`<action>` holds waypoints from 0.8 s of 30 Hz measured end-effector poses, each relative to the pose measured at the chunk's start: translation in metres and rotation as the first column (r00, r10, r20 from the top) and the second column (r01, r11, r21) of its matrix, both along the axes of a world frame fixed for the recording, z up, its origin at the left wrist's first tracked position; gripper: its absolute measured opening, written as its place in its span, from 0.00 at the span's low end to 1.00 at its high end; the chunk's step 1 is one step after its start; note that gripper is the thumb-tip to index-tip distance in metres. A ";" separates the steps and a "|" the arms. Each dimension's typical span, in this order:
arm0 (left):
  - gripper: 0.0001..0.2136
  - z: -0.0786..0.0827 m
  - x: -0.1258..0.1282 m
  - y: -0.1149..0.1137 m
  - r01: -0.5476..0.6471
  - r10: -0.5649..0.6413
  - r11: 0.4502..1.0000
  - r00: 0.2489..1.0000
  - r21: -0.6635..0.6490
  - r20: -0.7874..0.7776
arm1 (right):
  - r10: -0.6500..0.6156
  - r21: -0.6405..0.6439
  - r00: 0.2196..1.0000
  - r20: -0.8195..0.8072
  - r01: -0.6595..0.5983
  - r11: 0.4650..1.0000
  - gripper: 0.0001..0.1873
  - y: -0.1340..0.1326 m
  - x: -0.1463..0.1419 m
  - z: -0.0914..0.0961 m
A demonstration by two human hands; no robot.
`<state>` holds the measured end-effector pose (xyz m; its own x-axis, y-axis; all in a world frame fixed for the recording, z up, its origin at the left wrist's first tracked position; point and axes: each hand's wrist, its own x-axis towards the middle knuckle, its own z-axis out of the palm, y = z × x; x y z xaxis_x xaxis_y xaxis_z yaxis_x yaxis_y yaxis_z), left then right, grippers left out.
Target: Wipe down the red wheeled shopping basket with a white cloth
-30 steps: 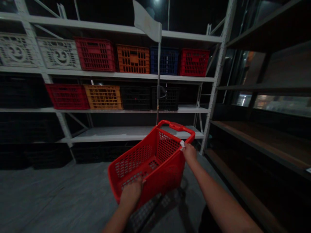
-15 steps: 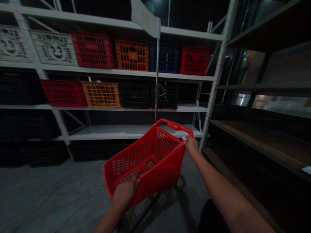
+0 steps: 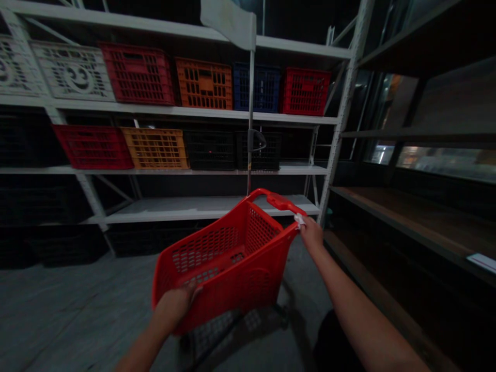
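Observation:
A red plastic shopping cart [image 3: 240, 281] stands on the floor in front of me, its handle end at the far right. My left hand [image 3: 176, 305] is closed over the near rim of the basket, towards its left end. Farther away, my right hand [image 3: 310, 232] grips the cart where the side rim meets the handle [image 3: 284, 203]. A small white piece of cloth or tissue [image 3: 299, 220] pokes out at its fingers. No goods show inside the basket. A pole with a pale flag [image 3: 232, 23] rises behind the cart's handle end.
Metal shelving [image 3: 217, 111] spans the back, bearing white, red, orange, blue and black crates, such as a yellow crate [image 3: 155, 148]. Dark brown shelves [image 3: 411, 212] run close along the right. Grey concrete floor [image 3: 77, 305] lies at the left.
The cart's basket has swung slightly left and towards me, and my left hand has moved left with it. My right hand shifted slightly right. Both hands keep their hold.

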<state>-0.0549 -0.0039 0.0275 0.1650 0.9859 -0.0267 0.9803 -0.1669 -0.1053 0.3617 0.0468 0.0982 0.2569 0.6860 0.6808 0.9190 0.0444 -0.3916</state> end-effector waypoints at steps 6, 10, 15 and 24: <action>0.25 0.010 -0.013 -0.002 0.018 -0.030 0.990 0.996 0.142 0.080 | 0.054 0.187 0.981 -0.189 -0.018 0.982 0.15 -0.019 -0.027 -0.051; 0.25 0.033 0.038 0.009 0.103 -0.158 0.958 0.968 0.267 0.193 | 0.191 0.139 0.961 -0.198 -0.166 0.976 0.12 -0.036 -0.072 -0.085; 0.25 0.050 0.138 0.033 0.199 -0.259 0.949 0.933 0.244 0.248 | 0.224 0.098 0.960 -0.169 -0.209 0.973 0.12 -0.042 -0.069 -0.071; 0.27 0.036 0.155 0.049 0.121 -0.180 0.958 0.959 0.259 0.217 | 0.072 0.127 0.959 -0.272 -0.038 0.991 0.16 -0.027 -0.087 -0.070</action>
<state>0.0997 0.0453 0.0632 0.2848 0.9211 0.2656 0.9471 -0.3132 0.0705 0.2742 0.0198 0.0277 0.4102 0.6223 0.6667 0.7708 0.1542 -0.6181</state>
